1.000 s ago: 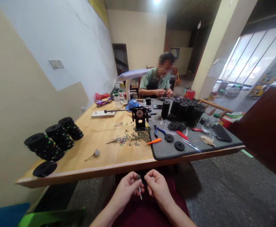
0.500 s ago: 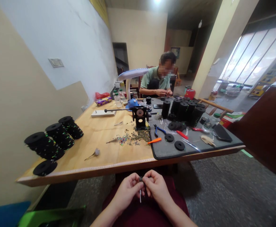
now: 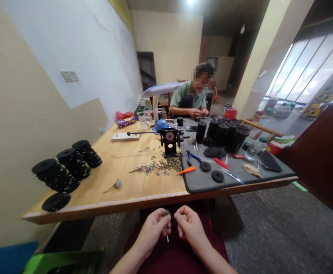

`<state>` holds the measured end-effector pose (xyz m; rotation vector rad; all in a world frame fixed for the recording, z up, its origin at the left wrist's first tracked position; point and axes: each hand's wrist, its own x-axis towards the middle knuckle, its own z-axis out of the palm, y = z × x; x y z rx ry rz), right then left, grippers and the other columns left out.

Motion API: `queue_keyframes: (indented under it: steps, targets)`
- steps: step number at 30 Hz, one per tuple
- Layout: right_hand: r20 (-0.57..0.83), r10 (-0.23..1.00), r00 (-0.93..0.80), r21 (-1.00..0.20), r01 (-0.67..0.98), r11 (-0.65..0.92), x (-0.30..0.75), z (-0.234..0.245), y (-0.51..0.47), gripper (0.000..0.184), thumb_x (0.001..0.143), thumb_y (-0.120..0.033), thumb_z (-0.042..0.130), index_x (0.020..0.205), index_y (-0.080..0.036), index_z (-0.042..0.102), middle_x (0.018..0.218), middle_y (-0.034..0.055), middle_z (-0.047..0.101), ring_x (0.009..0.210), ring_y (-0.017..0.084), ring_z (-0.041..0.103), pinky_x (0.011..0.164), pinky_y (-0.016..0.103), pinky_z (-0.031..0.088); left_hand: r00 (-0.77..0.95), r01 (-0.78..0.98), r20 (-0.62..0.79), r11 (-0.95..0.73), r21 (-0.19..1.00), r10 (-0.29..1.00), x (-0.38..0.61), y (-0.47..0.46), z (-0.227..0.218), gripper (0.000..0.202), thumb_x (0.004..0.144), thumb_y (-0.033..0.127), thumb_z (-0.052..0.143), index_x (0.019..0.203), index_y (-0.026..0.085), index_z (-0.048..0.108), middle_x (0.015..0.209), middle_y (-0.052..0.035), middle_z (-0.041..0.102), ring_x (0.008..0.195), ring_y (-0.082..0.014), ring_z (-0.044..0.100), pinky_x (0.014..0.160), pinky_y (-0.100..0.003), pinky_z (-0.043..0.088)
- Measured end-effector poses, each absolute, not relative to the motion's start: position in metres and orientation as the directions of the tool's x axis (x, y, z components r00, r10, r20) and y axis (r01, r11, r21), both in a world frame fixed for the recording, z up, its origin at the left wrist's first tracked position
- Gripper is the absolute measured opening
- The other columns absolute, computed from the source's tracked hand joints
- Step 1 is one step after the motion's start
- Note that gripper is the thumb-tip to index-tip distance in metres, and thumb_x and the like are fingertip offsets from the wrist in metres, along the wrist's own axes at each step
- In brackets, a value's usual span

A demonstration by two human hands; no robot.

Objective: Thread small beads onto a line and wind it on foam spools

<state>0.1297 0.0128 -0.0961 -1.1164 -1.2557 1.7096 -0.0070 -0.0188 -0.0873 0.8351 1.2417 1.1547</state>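
Over my lap, in front of the table edge, my left hand [image 3: 155,227] is closed in a pinch round a thin white stick-like piece [image 3: 167,238], whose lower end hangs below the fingers. Something small and dark shows at those fingertips. Close beside it on the right, my right hand [image 3: 189,225] is closed too, thumb against forefinger. What it pinches is too small to make out. A narrow gap separates the fingertips of both hands.
On the wooden table [image 3: 98,196] are black foam spools [image 3: 67,163], small beads and metal parts [image 3: 170,163] and a black winding device [image 3: 170,141]. A grey mat [image 3: 195,184] bears pliers [image 3: 193,156], an orange tool [image 3: 187,170] and more spools. Opposite sits a person [image 3: 191,97].
My hands have drawn slightly apart at the fingertips. The white stick has shifted a little left and shows less below my left hand. The view has moved slightly.
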Motion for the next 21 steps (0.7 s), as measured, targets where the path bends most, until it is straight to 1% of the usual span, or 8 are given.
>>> queue_keyframes:
  steps: [4, 13, 18, 21]
  targets:
    - [-0.235, 0.891, -0.388, -0.964, -0.026, -0.266, 0.131, -0.092, 0.0095, 0.041, 0.07, -0.057, 0.062, 0.067, -0.02, 0.045, 0.031, -0.0116, 0.043, 0.026, 0.003, 0.027, 0.031, 0.016, 0.017, -0.075, -0.22, -0.274, 0.252, 0.942, 0.959, -0.0077, -0.0188, -0.0883, 0.024, 0.072, 0.035, 0.068, 0.067, 0.016, 0.054, 0.048, 0.0053, 0.054, 0.041, -0.0059, 0.044, 0.043, -0.018, 0.031]
    - [-0.259, 0.863, -0.434, -0.962, 0.03, -0.273, 0.1293, -0.0915, 0.0077, 0.034, 0.072, -0.048, 0.061, 0.065, -0.02, 0.044, 0.031, -0.0117, 0.044, 0.025, 0.003, 0.029, 0.031, 0.015, 0.017, -0.071, -0.307, -0.313, 0.278, 0.91, 0.947, -0.0071, -0.0201, -0.084, 0.024, 0.069, 0.034, 0.07, 0.068, 0.016, 0.055, 0.051, 0.0059, 0.052, 0.045, -0.006, 0.044, 0.045, -0.018, 0.031]
    - [-0.252, 0.863, -0.438, -0.963, 0.028, -0.267, 0.1287, -0.0918, 0.0079, 0.032, 0.072, -0.046, 0.061, 0.065, -0.02, 0.044, 0.031, -0.0118, 0.044, 0.025, 0.003, 0.028, 0.031, 0.015, 0.018, -0.057, -0.304, -0.308, 0.278, 0.911, 0.95, -0.0077, -0.0203, -0.0853, 0.025, 0.069, 0.036, 0.071, 0.07, 0.016, 0.056, 0.052, 0.006, 0.052, 0.045, -0.0063, 0.043, 0.045, -0.018, 0.031]
    - [-0.252, 0.865, -0.433, -0.962, 0.016, -0.272, 0.1287, -0.0911, 0.0079, 0.033, 0.072, -0.048, 0.061, 0.065, -0.02, 0.045, 0.031, -0.0119, 0.043, 0.025, 0.003, 0.028, 0.031, 0.016, 0.017, -0.049, -0.287, -0.285, 0.259, 0.922, 0.957, -0.0081, -0.0196, -0.0869, 0.024, 0.071, 0.035, 0.07, 0.071, 0.015, 0.056, 0.051, 0.0059, 0.052, 0.045, -0.0064, 0.043, 0.045, -0.018, 0.031]
